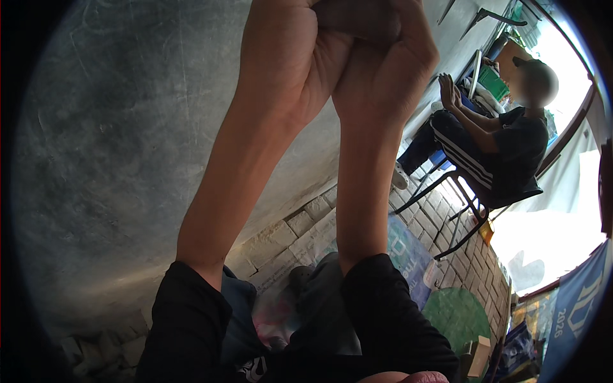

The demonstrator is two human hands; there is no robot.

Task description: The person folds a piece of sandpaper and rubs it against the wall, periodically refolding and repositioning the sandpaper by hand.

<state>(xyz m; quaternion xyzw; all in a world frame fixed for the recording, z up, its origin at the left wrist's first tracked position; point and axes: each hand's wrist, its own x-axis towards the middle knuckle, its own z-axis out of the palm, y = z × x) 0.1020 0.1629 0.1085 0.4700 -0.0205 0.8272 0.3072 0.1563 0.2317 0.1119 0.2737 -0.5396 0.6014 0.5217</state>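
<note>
Both my arms reach up to the top of the head view, in black sleeves pushed toward the elbows. The heels of my left hand (280,45) and my right hand (385,76) come together there. Between the palms is a smooth, dark brownish shape (357,18), blurred and in shadow; whether it is a held thing or part of a hand cannot be made out. The upper edge cuts off most of my fingers, so their pose is hidden.
A grey wall (121,127) rises at the left. On the right, a person in dark clothes (520,143) sits on a black-framed chair (456,185), hands raised. A printed sheet (408,255) and a green round mat (456,313) lie on the brick floor (469,252). A blue banner (578,300) hangs lower right.
</note>
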